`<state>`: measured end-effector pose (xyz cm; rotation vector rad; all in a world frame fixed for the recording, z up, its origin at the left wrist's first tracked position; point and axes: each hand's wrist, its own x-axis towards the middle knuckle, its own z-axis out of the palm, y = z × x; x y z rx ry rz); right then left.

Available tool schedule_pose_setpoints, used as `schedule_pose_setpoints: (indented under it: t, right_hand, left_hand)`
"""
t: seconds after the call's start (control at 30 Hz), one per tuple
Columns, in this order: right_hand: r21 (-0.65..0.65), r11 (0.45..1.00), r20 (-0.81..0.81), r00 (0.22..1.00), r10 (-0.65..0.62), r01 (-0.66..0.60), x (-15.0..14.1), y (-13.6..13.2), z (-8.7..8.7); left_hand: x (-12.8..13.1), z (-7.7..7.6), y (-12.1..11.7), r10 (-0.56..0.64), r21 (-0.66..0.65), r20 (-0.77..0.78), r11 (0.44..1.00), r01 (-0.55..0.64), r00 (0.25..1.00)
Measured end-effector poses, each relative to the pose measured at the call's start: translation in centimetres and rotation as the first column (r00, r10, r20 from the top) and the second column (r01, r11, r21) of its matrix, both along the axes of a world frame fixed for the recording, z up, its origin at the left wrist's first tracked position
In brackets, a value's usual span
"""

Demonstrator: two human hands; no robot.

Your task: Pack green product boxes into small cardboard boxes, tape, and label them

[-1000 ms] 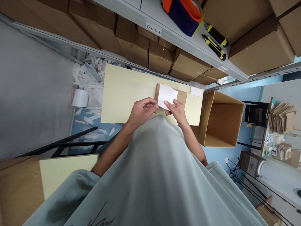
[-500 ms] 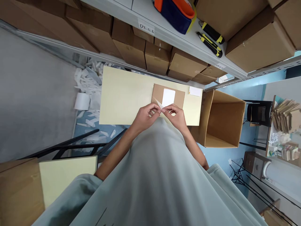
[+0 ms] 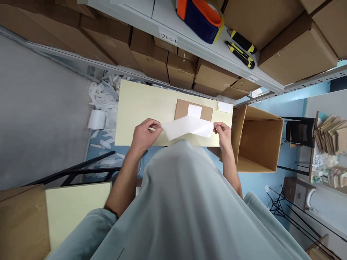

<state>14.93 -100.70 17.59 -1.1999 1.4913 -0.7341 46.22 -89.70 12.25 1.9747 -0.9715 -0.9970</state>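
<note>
A thin white sheet of paper point(image 3: 189, 126) is stretched out between my two hands, with a crease near its middle. My left hand point(image 3: 145, 134) pinches its left end. At the opposite end, the fingertips of my right hand point(image 3: 223, 134) are closed on its upper right corner. Just beyond the sheet lies a flat brown cardboard box point(image 3: 181, 107) with a white label point(image 3: 194, 110) on its top. The sheet hides the near part of the box and label. Underneath is a pale yellow table point(image 3: 146, 104).
A small white pad point(image 3: 224, 107) lies at the table's right end, beside an open cardboard carton point(image 3: 260, 144). Above the table, a shelf point(image 3: 187, 47) carries a tape dispenser point(image 3: 199, 21) and two utility knives point(image 3: 241, 47). Paper scraps point(image 3: 104, 94) and a white roll point(image 3: 97, 119) are at left.
My hands were close together over the sheet's small folded edge. They have moved apart, left and right, and the white sheet is now spread open between them.
</note>
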Motion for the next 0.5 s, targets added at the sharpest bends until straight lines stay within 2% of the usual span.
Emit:
schedule_pose_setpoints:
  t: [0.1, 0.23, 0.37, 0.5]
  right_hand:
    - [-0.039, 0.992, 0.031, 0.992, -0.121, 0.122, -1.3, -0.7, 0.2]
    - [-0.086, 0.975, 0.064, 0.978, -0.200, 0.205, -1.2, -1.2, 0.7]
    - [-0.079, 0.981, 0.099, 0.980, -0.170, 0.178, 0.6, -0.5, 1.1]
    - [-0.076, 0.982, 0.118, 0.980, -0.163, 0.172, 2.9, 0.9, 1.3]
  left_hand:
    - [2.3, -1.0, 0.5, 0.168, 0.063, 0.033, 0.983, -0.170, 0.985]
    - [5.6, -1.8, 1.2, 0.410, 0.096, 0.014, 0.908, -0.409, 0.912]
    - [9.7, -2.2, 1.5, 0.504, 0.111, -0.037, 0.860, -0.498, 0.863]
    - [15.9, -2.3, 0.5, 0.577, 0.120, -0.064, 0.814, -0.568, 0.814]
